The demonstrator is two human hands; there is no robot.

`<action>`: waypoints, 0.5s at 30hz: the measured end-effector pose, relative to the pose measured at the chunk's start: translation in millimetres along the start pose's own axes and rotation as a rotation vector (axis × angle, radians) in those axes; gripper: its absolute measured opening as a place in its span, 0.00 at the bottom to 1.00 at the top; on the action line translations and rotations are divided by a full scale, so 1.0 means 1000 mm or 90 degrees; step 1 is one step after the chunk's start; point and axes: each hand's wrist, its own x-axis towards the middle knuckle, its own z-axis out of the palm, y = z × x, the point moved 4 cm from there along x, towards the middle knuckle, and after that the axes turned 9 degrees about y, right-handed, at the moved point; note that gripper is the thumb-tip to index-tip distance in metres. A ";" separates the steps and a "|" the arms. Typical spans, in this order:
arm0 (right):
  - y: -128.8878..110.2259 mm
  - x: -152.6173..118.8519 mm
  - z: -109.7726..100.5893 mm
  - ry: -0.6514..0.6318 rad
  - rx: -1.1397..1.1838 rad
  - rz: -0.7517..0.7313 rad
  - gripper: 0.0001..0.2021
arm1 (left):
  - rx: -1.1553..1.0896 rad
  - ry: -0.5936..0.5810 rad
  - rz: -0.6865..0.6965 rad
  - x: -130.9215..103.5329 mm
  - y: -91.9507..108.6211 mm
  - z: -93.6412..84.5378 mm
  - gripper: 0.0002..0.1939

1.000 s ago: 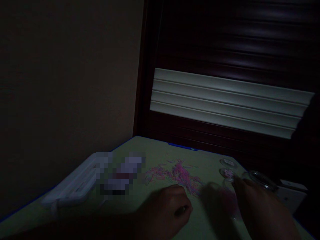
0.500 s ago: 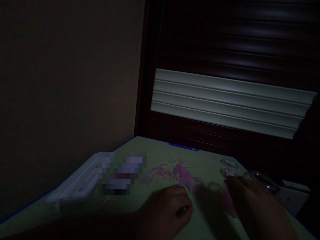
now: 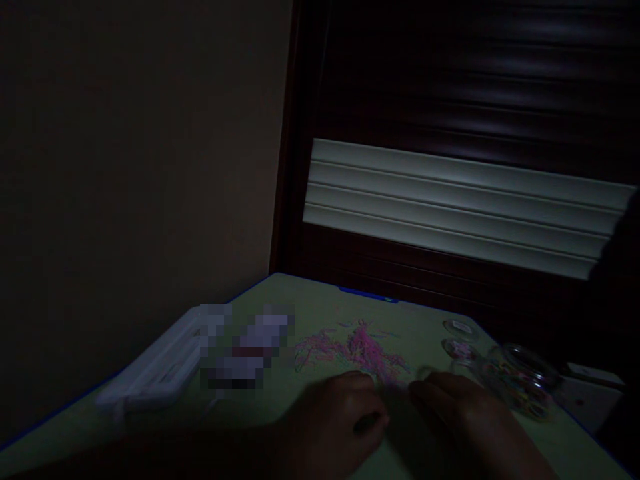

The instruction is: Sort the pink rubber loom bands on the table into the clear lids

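A loose heap of small pink elastic bands (image 3: 367, 347), with a few other pale colours among them, lies on the pale tabletop (image 3: 300, 300). My left hand (image 3: 343, 417) rests just in front of the heap, fingers curled in toward the thumb; whatever they hold is hidden. To its right, my right hand (image 3: 460, 413) is close to the heap's near right end, fingers bent and held together. Dim light hides what is between them. Beyond the right hand stands a clear round jar (image 3: 520, 380) with multicoloured bands inside.
A small clear round container (image 3: 459, 350) with pinkish contents and a clear round lid (image 3: 461, 328) lie near the right edge. At left are a white tray (image 3: 155, 363) and a pixelated object (image 3: 250, 350). A white box (image 3: 593, 390) stands beyond the right edge.
My right hand has moved left, from over the clear containers toward the heap, bringing the jar into fuller view. My left hand has stayed almost in place.
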 end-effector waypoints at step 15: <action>-0.010 -0.001 0.013 -0.061 0.030 -0.069 0.13 | 0.271 -0.025 0.107 0.015 -0.027 -0.024 0.09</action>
